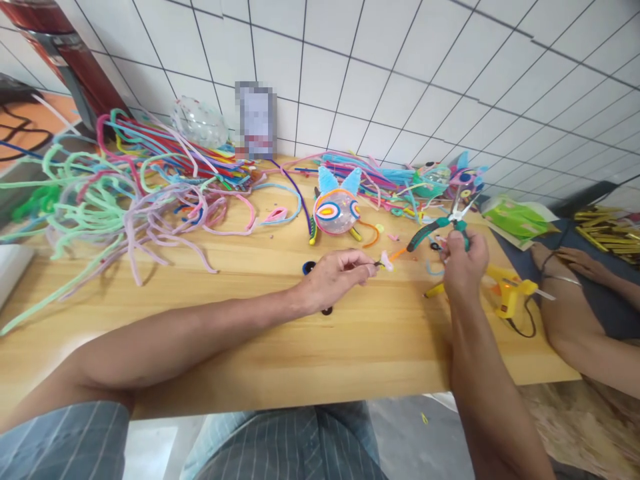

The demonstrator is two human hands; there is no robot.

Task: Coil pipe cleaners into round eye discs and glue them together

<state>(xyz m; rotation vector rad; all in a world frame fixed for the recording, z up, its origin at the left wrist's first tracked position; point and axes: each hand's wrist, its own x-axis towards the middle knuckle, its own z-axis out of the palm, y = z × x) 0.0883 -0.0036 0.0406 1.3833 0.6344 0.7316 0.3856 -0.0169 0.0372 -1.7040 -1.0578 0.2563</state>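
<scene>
My left hand [337, 280] is closed in a pinch on a short pipe cleaner piece [386, 261], which has a dark thin stem and a fluffy pale pink end. My right hand [465, 263] grips green-and-black-handled pliers [456, 217], their jaws parted and pointing up, away from the piece. Between and behind the hands sits a clear ball [336, 215] decorated as an animal face, with blue fluffy ears and looped pipe cleaner eyes. Beyond the pinched piece lies an orange pipe cleaner [399, 254]. Near my left hand is a dark round bit [309, 267], partly covered.
Pipe cleaners [125, 193] sprawl over the table's left side, and more lie along the wall. A phone [257, 120] leans on the tiles. At right are a yellow glue gun [515, 297], a green packet [517, 220] and another person's arm [575, 320]. A red flask [75, 60] stands far left.
</scene>
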